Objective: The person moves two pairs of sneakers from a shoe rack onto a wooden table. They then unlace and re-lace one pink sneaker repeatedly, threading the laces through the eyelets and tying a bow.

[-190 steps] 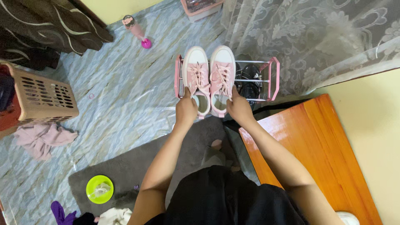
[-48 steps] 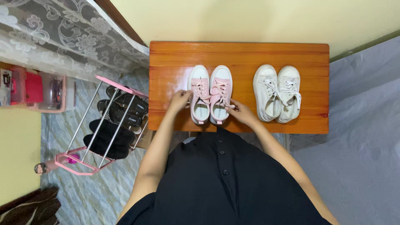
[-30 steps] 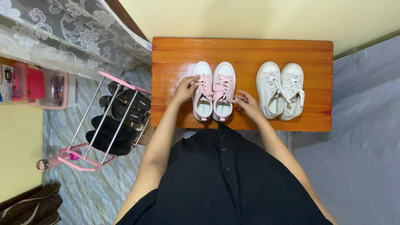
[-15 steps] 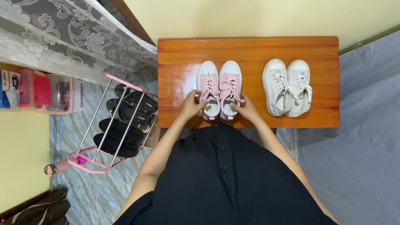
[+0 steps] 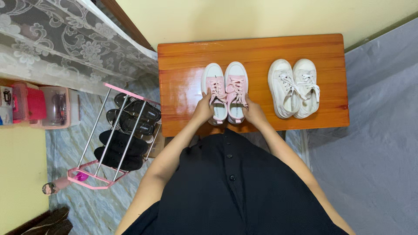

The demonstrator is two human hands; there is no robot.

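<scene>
Hands at the heels of pink sneakers on a wooden worktop.
Left hand [image 5: 203, 111] and right hand [image 5: 254, 114] each close a grip on the heel end of the pink sneakers [image 5: 226, 92], mid-frame, seemingly settling them; any next nudge needs both hands together. Right: white sneakers [image 5: 293, 88]. Left: pink shoe rack [image 5: 114, 138], pink-lidded box [image 5: 43, 107].

Person wears a black dress [image 5: 230, 187] with a row of small dark buttons [image 5: 229, 177] down the front, faintly dotted fabric. Both forearms bare, no sleeves visible; left hand [image 5: 203, 111] and right hand [image 5: 254, 115] bare, no rings or watch.
</scene>
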